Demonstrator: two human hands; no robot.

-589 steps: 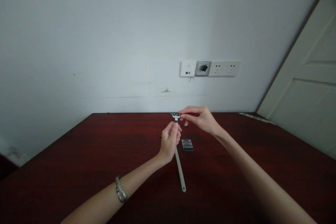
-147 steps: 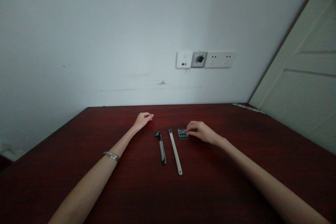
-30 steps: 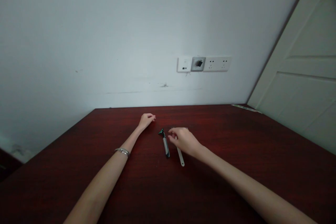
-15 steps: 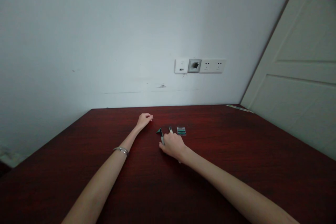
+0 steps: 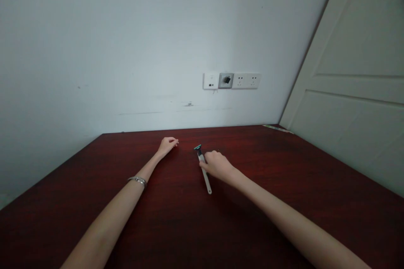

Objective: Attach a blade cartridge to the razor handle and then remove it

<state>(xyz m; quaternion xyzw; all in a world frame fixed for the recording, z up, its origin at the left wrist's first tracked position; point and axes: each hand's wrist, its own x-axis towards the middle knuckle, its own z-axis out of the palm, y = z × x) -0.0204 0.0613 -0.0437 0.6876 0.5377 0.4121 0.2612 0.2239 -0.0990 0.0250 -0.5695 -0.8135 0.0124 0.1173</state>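
Observation:
My right hand (image 5: pixel 218 165) is closed on the handle of a dark razor (image 5: pixel 199 152). The razor's green head points away from me, toward the wall, and the handle's lower part is hidden in my fingers. A long white handle (image 5: pixel 207 183) lies on the dark red table (image 5: pixel 176 218), sticking out toward me from under that hand. My left hand (image 5: pixel 167 144) rests on the table to the left, fingers curled in with nothing visible in them. A metal bracelet (image 5: pixel 137 180) sits on my left wrist. The small cartridge case is not visible.
A white wall with a row of sockets (image 5: pixel 231 80) stands behind the table. A pale door (image 5: pixel 353 92) is at the right. A thin flat strip (image 5: pixel 277 128) lies at the table's far right corner.
My right hand has closed on the dark razor and shifted it to the right, over the white handle. The cartridge case is now out of sight. My left hand has stayed put.

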